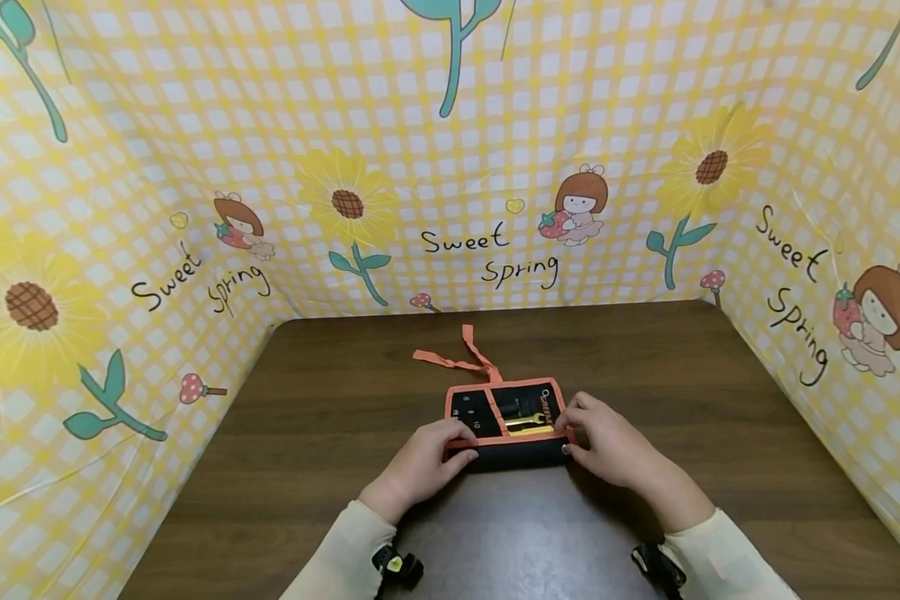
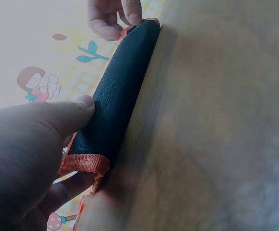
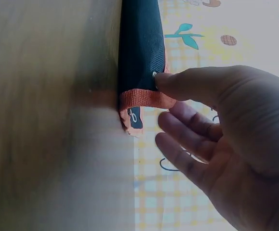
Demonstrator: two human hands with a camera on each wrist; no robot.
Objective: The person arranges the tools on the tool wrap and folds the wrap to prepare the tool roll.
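A black tool roll (image 1: 510, 455) with orange trim lies partly rolled up on the table, its near side folded into a thick tube. My left hand (image 1: 429, 458) pinches the tube's left end, thumb on the near face and fingers behind. At the opposite end, my right hand (image 1: 615, 442) grips the corner between thumb and fingertips, the thumb beside a small metal eyelet (image 3: 154, 76). White size numbers mark the left panel of the unrolled part. A wrench-shaped picture or tool (image 1: 534, 420) and a yellow strip (image 1: 531, 432) show on the right panel.
Two orange tie ribbons (image 1: 450, 361) stretch from the roll's far edge across the brown wooden table (image 1: 345, 358). A yellow checked cloth (image 1: 450, 167) with flower prints walls the table at the back and both sides. Each wrist wears a small black camera.
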